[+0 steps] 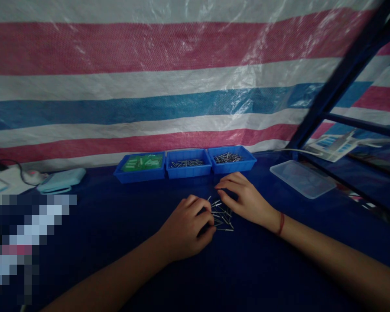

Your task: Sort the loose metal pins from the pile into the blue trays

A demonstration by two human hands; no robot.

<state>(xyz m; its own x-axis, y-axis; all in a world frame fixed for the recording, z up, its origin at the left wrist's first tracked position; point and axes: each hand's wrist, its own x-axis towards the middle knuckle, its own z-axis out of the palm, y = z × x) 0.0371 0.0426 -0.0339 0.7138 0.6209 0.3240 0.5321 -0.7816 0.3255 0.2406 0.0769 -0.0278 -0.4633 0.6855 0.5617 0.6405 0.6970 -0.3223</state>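
Several thin metal rivet-like pins (224, 216) lie in a loose pile on the dark blue table (247, 268). My left hand (190, 225) is at the pile's left edge, fingers curled and pressed near the pins; whether it pinches one is hidden. On the pile's upper right is my right hand (242, 195), its fingers apart and bent, with nothing visible between them. Behind the pile stand three blue trays: the left tray (143, 175) holds a green bag of pale pieces, while the middle tray (190, 171) and the right tray (235, 165) hold metal pins.
A translucent plastic lid (302, 178) lies at the right, near a white device (333, 145) by the dark metal frame (331, 91). At the left are a light blue case (61, 180) and a white object with a cable. A striped sheet hangs behind.
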